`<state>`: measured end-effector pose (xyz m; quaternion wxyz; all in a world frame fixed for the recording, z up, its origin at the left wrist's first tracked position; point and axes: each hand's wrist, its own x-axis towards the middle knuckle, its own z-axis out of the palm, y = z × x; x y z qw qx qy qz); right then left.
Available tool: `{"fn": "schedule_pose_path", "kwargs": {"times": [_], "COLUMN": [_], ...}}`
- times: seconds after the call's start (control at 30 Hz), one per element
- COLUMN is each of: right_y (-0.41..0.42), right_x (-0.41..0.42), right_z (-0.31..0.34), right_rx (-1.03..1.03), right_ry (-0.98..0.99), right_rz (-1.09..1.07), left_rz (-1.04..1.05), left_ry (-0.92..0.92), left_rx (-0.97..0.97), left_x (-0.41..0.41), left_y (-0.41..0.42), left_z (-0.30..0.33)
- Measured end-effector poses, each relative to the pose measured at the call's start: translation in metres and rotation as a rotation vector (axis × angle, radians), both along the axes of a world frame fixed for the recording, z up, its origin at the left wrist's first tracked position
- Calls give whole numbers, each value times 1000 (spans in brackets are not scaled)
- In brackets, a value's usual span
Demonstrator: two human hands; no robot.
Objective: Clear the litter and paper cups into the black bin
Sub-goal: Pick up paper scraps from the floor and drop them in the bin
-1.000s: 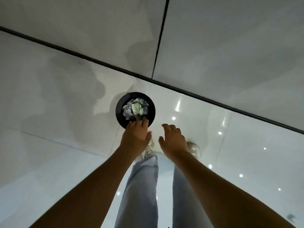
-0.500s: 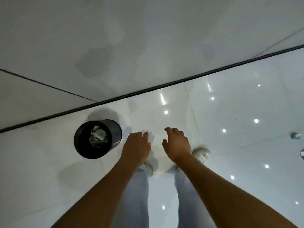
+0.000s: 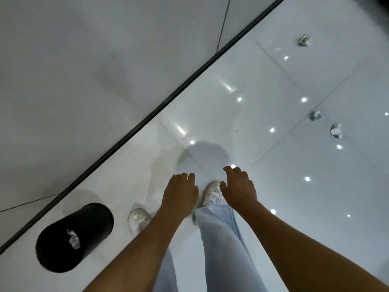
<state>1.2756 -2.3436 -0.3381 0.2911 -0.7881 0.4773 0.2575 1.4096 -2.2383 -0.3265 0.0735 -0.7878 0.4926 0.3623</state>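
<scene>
Glossy white tiles (image 3: 284,186) run across the floor, throwing back small round ceiling lights, and a dark strip marks where they meet the pale wall (image 3: 84,70). Down at eight o'clock from the person stands the black bin (image 3: 73,237), close to the wall, with a scrap of crumpled paper (image 3: 73,241) showing inside it. Both arms are stretched forward. The left hand (image 3: 181,192) hangs palm down, fingers loose and together, holding nothing. The right hand (image 3: 239,187) is just beside it, fingers relaxed and slightly spread, also carrying nothing. Beneath them are light blue trousers (image 3: 219,234) and white trainers, one (image 3: 137,219) near the bin, the other (image 3: 211,192) between the hands. Litter still lies well apart from the bin: one crumpled piece (image 3: 304,40) far off at one o'clock, and two more pieces, (image 3: 315,115) and (image 3: 335,130), near each other at two o'clock.
</scene>
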Motion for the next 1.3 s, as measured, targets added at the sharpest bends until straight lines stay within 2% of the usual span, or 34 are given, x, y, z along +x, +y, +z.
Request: {"fn": "schedule_pose_path", "kwargs": {"times": [0.2,0.5,0.87,1.2,1.3], "right_y": [-70,-140,-305,-409,-432], "right_x": [-66,-130,-178,-244,-274], "right_z": [8,17,11,-10,-17], "right_rx": [-30,-28,-45,-41,3], "right_ry": [-16,-17,-16,-50,-54], "right_rz": [-234,-492,-849,-1017,-1058], "left_rz": [-210,-458,-711,-910,-892], "left_ry": [-35,11,33,-11,-4], "left_rx": [-6,23,-41,3,8], "left_x": [-44,-94,-130,-193,-222], "left_y": [-110,-238,-422,-553,-585], "left_z": [10,18,0,-17,-25]}}
